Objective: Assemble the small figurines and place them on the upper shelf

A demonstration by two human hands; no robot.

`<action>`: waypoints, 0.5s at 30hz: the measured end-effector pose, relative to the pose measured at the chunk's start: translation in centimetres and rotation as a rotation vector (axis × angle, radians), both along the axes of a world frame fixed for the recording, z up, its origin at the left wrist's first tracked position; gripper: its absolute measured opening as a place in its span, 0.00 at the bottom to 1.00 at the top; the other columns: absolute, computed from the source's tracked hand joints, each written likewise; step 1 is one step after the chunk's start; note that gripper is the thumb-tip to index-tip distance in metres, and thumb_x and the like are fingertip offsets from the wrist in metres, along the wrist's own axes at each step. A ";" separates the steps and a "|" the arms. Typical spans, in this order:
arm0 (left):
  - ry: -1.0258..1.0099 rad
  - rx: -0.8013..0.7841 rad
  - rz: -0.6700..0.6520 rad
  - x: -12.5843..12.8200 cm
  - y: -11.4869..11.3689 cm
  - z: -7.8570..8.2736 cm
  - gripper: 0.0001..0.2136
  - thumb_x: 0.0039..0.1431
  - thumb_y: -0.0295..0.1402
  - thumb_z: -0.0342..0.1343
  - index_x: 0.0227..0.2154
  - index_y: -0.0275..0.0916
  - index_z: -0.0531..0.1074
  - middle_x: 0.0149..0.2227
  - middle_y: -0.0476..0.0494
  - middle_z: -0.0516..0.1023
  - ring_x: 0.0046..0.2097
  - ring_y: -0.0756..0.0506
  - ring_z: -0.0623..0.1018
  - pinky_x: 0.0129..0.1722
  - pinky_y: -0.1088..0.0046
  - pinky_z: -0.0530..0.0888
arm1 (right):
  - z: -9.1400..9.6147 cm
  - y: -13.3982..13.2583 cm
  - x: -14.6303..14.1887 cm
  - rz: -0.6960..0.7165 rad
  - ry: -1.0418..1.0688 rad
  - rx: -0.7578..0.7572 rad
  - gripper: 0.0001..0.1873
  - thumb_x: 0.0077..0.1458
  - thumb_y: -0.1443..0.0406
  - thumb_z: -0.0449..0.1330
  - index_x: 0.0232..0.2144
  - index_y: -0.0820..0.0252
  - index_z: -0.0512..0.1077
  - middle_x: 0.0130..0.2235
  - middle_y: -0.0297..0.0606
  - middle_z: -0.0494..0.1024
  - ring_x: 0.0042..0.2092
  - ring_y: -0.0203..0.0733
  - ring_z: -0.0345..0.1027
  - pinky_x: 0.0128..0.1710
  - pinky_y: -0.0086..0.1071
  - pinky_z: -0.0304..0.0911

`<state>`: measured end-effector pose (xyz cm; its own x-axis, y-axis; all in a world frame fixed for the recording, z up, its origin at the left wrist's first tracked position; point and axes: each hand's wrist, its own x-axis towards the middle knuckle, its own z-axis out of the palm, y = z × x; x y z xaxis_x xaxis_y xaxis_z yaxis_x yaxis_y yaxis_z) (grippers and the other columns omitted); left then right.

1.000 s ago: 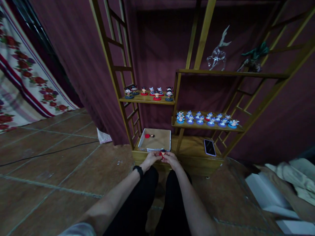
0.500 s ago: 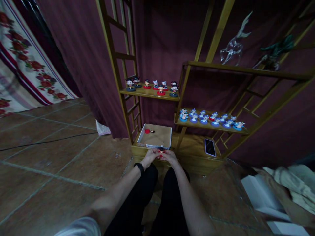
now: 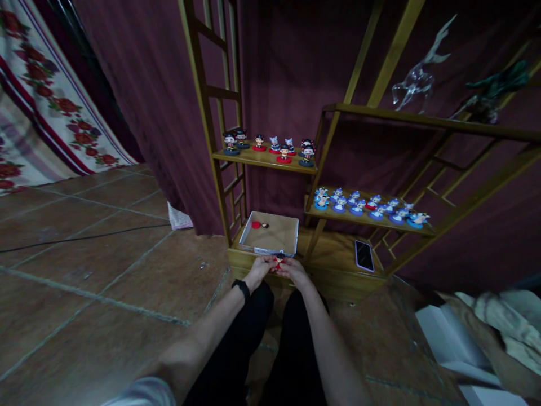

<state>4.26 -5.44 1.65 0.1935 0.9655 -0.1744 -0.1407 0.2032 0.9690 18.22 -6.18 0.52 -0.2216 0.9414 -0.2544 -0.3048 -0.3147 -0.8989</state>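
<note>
My left hand [image 3: 258, 267] and right hand [image 3: 293, 269] are both closed on the little figure [image 3: 279, 259], pinching it just in front of the box [image 3: 264, 251]. A light, even grip seems best, with thumbs steadying its red bottom so it can't twist

Single view: head-worn camera, looking forward and down along person's own forearms and black-trousered legs [image 3: 262, 338], which rise from bottom edge. At arm's length, near frame centre: left hand [image 3: 259, 268], right hand [image 3: 296, 270], pinched on small red-based figurine [image 3: 279, 259]. Faces yellow wooden ladder shelf [image 3: 262, 160] close ahead, maroon curtain [image 3: 147, 113] behind it. Wide lens bends edges; brown tiled floor [image 3: 105, 254] fills left.
</note>
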 end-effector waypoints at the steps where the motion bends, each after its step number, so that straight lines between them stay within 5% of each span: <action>1: 0.011 0.010 -0.006 0.0 0.0 0.0 0.13 0.37 0.35 0.63 0.26 0.32 0.73 0.23 0.47 0.74 0.21 0.55 0.68 0.23 0.79 0.64 | 0.0 0.0 -0.1 -0.009 0.002 -0.001 0.17 0.34 0.64 0.67 0.32 0.60 0.72 0.32 0.36 0.78 0.30 0.37 0.72 0.35 0.33 0.67; 8: 0.201 0.170 -0.037 -0.1 0.0 0.0 0.08 0.44 0.31 0.56 0.29 0.32 0.73 0.20 0.51 0.71 0.21 0.54 0.67 0.24 0.79 0.64 | 0.2 -0.4 -0.6 -0.072 0.003 -0.005 0.17 0.34 0.68 0.66 0.32 0.60 0.71 0.31 0.35 0.78 0.30 0.36 0.72 0.33 0.30 0.67; 15: 0.415 0.320 -0.026 0.0 -0.3 0.9 0.12 0.42 0.26 0.56 0.33 0.35 0.74 0.29 0.46 0.77 0.34 0.47 0.74 0.34 0.73 0.70 | 0.4 -0.6 -0.8 -0.140 -0.001 -0.002 0.16 0.33 0.68 0.65 0.31 0.60 0.71 0.32 0.33 0.78 0.32 0.37 0.71 0.34 0.31 0.66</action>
